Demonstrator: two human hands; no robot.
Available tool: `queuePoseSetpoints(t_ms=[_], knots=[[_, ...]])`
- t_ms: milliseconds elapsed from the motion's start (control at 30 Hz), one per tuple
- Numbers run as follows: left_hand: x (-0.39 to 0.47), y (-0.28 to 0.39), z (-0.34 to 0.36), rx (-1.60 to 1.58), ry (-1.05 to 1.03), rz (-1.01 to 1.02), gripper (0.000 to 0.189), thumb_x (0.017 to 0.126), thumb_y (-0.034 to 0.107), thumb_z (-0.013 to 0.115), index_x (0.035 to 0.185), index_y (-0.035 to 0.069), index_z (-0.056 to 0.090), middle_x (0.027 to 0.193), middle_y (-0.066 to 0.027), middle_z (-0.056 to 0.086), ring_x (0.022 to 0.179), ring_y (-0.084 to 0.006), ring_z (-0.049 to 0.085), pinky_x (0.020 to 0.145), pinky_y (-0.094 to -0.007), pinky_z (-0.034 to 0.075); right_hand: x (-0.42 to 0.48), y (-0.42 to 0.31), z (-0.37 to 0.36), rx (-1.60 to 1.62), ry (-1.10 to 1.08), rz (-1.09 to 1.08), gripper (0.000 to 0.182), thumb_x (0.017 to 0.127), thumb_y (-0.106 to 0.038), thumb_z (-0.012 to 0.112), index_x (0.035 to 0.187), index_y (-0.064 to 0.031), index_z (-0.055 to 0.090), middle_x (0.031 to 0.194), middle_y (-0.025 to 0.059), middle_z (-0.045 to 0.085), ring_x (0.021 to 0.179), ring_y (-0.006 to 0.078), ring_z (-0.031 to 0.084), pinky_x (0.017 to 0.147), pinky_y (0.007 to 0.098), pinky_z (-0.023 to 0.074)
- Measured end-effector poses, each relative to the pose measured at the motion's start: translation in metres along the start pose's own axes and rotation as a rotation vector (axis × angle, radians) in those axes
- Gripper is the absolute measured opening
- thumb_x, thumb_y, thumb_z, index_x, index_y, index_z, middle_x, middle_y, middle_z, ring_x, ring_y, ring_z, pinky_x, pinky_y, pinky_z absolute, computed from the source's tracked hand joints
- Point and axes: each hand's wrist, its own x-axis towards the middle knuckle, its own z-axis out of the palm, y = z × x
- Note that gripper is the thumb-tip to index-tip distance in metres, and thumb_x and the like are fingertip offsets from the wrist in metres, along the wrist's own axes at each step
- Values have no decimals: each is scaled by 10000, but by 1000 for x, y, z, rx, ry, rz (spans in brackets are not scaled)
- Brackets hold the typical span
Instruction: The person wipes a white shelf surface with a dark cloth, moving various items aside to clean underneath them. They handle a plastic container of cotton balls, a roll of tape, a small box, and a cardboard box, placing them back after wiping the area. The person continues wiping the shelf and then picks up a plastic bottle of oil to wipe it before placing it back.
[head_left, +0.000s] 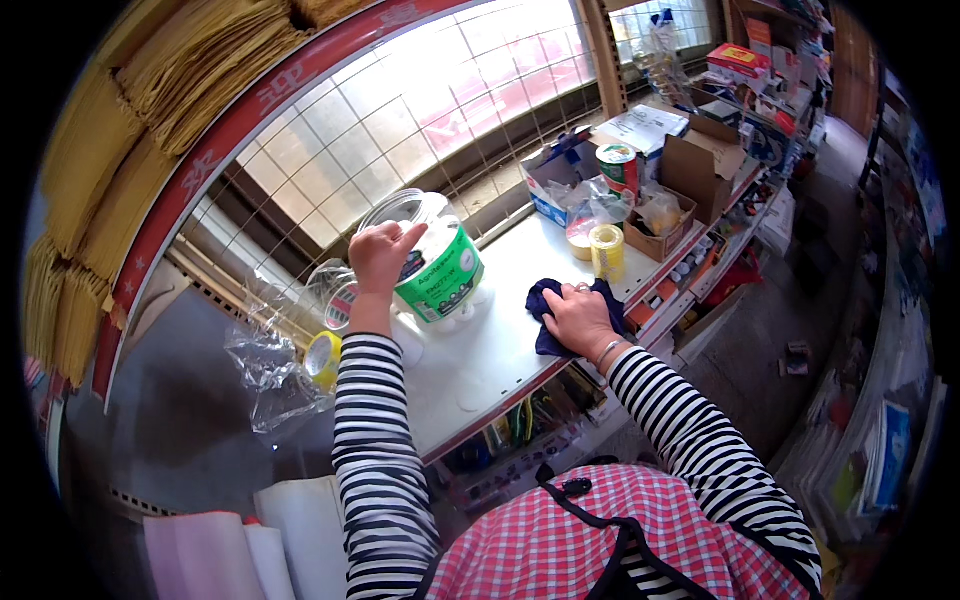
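My right hand (581, 319) presses a dark blue cloth (551, 341) onto the white shelf (480, 375), near its front edge. My left hand (386, 255) is at the left side of a clear plastic tub with a green label (450, 281) that holds white round items. Its thumb sticks out over the tub; the fingers are curled and their far side is hidden, so I cannot tell what they grip. Rolls of tape in clear wrap (341, 304) lie left of this hand, and a roll of yellow tape (322, 360) is beside the left forearm.
Yellow tape rolls (607, 251), a red and green can (617, 169) and open cardboard boxes (660, 232) stand at the shelf's right. Crumpled clear plastic (262, 367) hangs at the left. A wire grid (420, 112) runs behind the shelf. Tools lie on a lower shelf (525, 420).
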Motion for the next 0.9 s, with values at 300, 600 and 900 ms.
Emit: queuePoseSetpoints(t_ms=[300, 600, 900], knots=[[-12, 4, -7, 290, 112, 130, 465, 784, 488, 650, 992, 72, 650, 881, -93, 665, 888, -304, 596, 857, -428, 440, -6, -5, -7, 17, -25, -24, 248, 730, -318, 679, 833, -111, 590, 825, 103, 613, 803, 270, 619, 636, 381, 514], [-42, 149, 58, -148, -160, 2, 722, 737, 347, 751, 1317, 62, 427, 1223, -177, 534, 1076, -311, 567, 900, -371, 471, -36, 23, -45, 389, -202, -345, 259, 747, -290, 679, 922, -105, 630, 795, 120, 627, 780, 308, 626, 695, 404, 509], [-63, 227, 181, -550, -266, -320, 904, 643, 278, 811, 1344, -3, 314, 1254, -208, 495, 1148, -320, 515, 968, -370, 419, -76, 148, -90, 865, -230, 229, 325, 785, -243, 696, 1042, -48, 663, 938, 130, 679, 861, 246, 660, 763, 327, 511]])
